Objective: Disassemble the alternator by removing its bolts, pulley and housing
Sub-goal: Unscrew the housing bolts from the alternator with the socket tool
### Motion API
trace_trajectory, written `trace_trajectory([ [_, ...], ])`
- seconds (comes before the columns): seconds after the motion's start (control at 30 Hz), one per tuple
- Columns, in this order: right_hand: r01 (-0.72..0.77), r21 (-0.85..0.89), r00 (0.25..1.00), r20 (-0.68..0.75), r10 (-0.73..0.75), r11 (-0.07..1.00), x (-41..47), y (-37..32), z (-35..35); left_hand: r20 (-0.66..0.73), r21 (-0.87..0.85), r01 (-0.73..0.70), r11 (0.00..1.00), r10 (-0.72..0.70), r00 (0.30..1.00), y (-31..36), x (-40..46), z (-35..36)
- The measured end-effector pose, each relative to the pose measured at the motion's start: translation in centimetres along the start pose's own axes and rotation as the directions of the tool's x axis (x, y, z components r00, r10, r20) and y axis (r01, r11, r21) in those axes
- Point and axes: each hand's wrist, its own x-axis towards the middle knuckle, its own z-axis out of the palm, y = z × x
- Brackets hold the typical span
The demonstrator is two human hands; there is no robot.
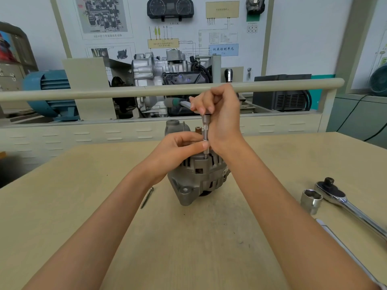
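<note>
Both hands hide the alternator (199,178) top: right hand (217,114) grips the driver (206,135), left hand (178,151) pinches its shaft.

1. One view only, head-worn; nothing to compare for overlap.
2. Looks forward and down from above the near edge of the bench (62,227); both forearms enter from the bottom corners and meet near frame centre.
3. Close range: the alternator (199,178) sits just below centre, with the left hand (178,151) and right hand (217,114) on and above it.
4. Wide-angle lens: the rail (104,92) behind the bench bows, and the edges stretch.
5. Upper half takes in the far side: engine display (167,70) and wall board (209,28), well beyond the bench.
6. Ratchet (343,199) and socket (311,200) lie at right, the handle cut by the frame edge.
</note>
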Motion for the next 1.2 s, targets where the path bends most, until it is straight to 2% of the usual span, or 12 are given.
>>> trace_trajectory([
  [0.1, 0.232, -0.414, 0.962, -0.039, -0.272, 0.880, -1.1, 0.8, 0.7, -0.002, 0.019, -0.018, 1.000, 0.018, 1.000, -0.1, 0.0, 0.0],
  [0.2, 0.385, -0.859, 0.798, 0.125, -0.590, 0.339, -2.2, 1.9, 1.3, -0.031, 0.068, -0.042, 0.997, 0.044, 0.999, -0.2, 0.0, -0.2],
  [0.27, 0.329, -0.922, 0.775, 0.139, -0.616, 0.205, -2.3, 2.0, 1.6, -0.035, 0.080, -0.041, 0.996, 0.044, 0.998, -0.3, 0.0, -0.3],
  [0.43, 0.229, -0.558, 0.962, 0.002, -0.274, 0.797, -0.9, 0.2, 1.0, 0.009, 0.032, -0.012, 0.999, 0.012, 1.000, -0.2, 0.0, 0.0],
  [0.53, 0.047, -0.159, 0.999, 0.004, -0.047, 0.986, 0.2, -0.2, 0.3, 0.034, 0.002, 0.008, 1.000, -0.008, 0.999, -0.2, 0.0, -0.3],
  [0.67, -0.064, 0.084, 0.997, 0.038, 0.061, 0.994, 0.8, 0.0, -0.3, 0.024, 0.001, 0.003, 1.000, -0.003, 1.000, -0.1, 0.0, -0.2],
  [0.83, 0.203, -0.331, 0.971, -0.055, -0.234, 0.922, -0.8, 1.1, 1.0, 0.006, 0.021, -0.034, 0.999, 0.034, 0.999, -0.3, 0.1, -0.2],
  [0.93, 0.458, -0.750, 0.793, 0.101, -0.601, 0.477, -1.7, 2.3, 2.0, -0.029, 0.060, -0.047, 0.997, 0.049, 0.998, -0.6, 0.1, -0.6],
  [1.0, 0.428, -0.882, 0.692, 0.180, -0.699, 0.197, -1.9, 3.0, 2.3, -0.054, 0.077, -0.050, 0.996, 0.054, 0.997, -0.8, 0.2, -0.7],
  [1.03, 0.392, -0.908, 0.680, 0.175, -0.713, 0.151, -1.9, 3.1, 2.2, -0.060, 0.085, -0.044, 0.995, 0.049, 0.997, -0.9, 0.3, -0.7],
  [1.1, 0.364, -0.903, 0.729, 0.122, -0.674, 0.230, -1.7, 2.9, 2.0, -0.055, 0.097, -0.019, 0.995, 0.025, 0.998, -0.8, 0.3, -0.5],
  [1.2, 0.315, -0.635, 0.902, -0.031, -0.431, 0.705, -1.0, 1.7, 1.7, -0.002, 0.059, 0.001, 0.998, -0.001, 1.000, -0.5, 0.3, -0.4],
])
